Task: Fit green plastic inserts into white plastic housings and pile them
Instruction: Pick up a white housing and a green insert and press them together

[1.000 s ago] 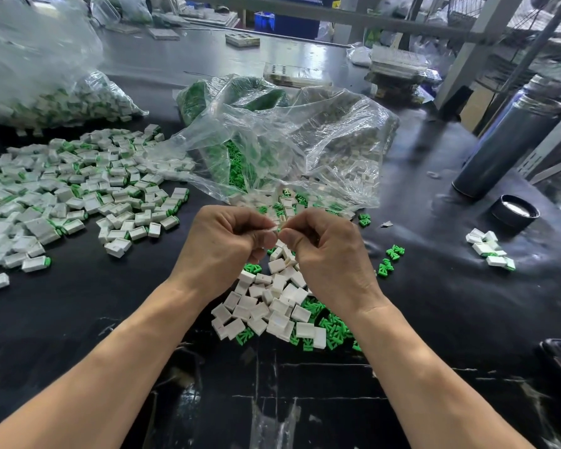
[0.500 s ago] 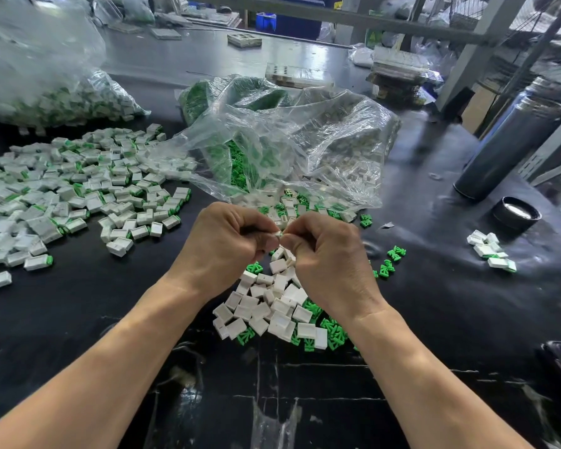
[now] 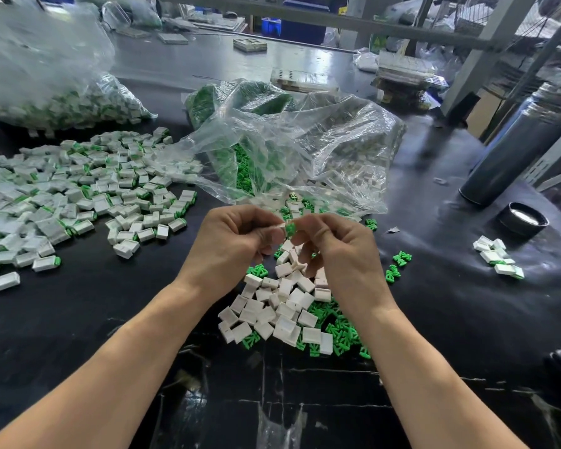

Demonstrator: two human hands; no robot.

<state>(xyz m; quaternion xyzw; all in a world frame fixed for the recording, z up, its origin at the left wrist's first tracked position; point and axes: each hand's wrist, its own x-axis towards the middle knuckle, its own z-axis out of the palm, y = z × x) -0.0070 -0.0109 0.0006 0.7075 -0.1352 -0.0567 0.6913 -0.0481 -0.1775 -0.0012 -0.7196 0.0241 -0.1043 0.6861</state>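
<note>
Our left hand (image 3: 237, 244) pinches a small white plastic housing (image 3: 280, 226); our right hand (image 3: 340, 251) pinches a green plastic insert (image 3: 290, 229) against it. Bare black surface (image 3: 78, 319) lies left of the hands.

Both hands are meeting above the black surface (image 3: 78, 319): left hand (image 3: 230, 244) is pinching a white housing (image 3: 280, 226), right hand (image 3: 344, 251) is pinching a green insert (image 3: 290, 229) against it. Loose white & green parts (image 3: 279, 306) are lying just below; finished pile (image 3: 78, 192) is sitting to the left, clear bag (image 3: 305, 150) behind the hands.
</note>
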